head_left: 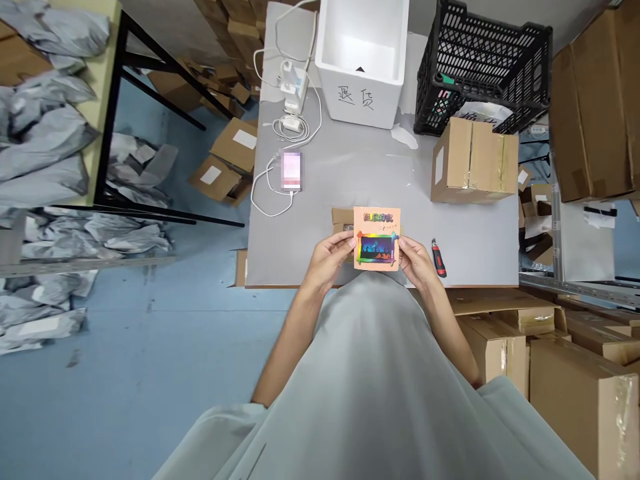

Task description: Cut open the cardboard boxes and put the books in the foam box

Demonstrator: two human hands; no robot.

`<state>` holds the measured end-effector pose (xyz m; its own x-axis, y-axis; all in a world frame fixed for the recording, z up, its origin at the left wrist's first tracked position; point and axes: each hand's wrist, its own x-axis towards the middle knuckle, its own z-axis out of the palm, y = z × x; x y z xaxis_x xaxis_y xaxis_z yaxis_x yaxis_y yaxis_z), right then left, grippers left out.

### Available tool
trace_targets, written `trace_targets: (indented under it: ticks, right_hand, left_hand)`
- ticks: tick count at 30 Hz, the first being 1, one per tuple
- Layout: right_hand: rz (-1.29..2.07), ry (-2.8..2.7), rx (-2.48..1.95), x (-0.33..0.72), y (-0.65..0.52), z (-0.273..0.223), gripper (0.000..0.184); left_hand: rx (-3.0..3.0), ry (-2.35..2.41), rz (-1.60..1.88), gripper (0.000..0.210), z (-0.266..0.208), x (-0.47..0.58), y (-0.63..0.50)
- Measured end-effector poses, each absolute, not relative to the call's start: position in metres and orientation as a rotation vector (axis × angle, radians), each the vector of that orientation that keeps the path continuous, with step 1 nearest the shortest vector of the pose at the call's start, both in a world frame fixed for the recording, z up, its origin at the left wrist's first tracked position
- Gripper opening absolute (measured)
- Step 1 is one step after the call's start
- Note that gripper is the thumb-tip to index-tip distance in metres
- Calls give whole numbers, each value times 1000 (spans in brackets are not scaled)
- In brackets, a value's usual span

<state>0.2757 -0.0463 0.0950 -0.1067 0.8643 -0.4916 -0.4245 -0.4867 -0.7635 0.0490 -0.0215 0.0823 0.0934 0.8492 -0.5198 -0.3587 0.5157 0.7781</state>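
Shirt (380, 373) nearest; left hand (327, 259) and right hand (419, 261) pinch card (377, 239)
Likely light, stiffish, easily creased: hold by side edges.

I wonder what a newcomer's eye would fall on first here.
Probably the pink card with its rainbow-framed picture, held by the left hand and right hand at the table's near edge. Next, perhaps the white box at the far side and the black crate to its right.

Worktop (360, 173) mostly free between phone (291, 171) and carton (475, 162), beyond card (377, 220); white bin (360, 107) blocks far side, cutter (439, 259) just outside right hand (419, 261).
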Motion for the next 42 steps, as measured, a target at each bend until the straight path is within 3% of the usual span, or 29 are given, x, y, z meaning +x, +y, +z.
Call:
trace_targets:
  ticks: [9, 15, 23, 29, 42]
  right_hand:
    - [1644, -608, -1315, 261, -47, 102, 51]
    - [1540, -799, -1304, 237, -50, 116, 46]
    - [1438, -963, -1390, 227, -51, 124, 42]
    - [1413, -826, -1443, 248, -46, 122, 42]
    - [1568, -616, -1369, 264, -40, 107, 48]
  left_hand:
    - [786, 1233, 974, 56, 82, 45, -21]
    - [878, 1053, 880, 66, 87, 52, -27]
    - [817, 949, 822, 46, 90, 41, -24]
    - [660, 943, 859, 35, 79, 18, -19]
    - [436, 831, 888, 43, 68, 8, -15]
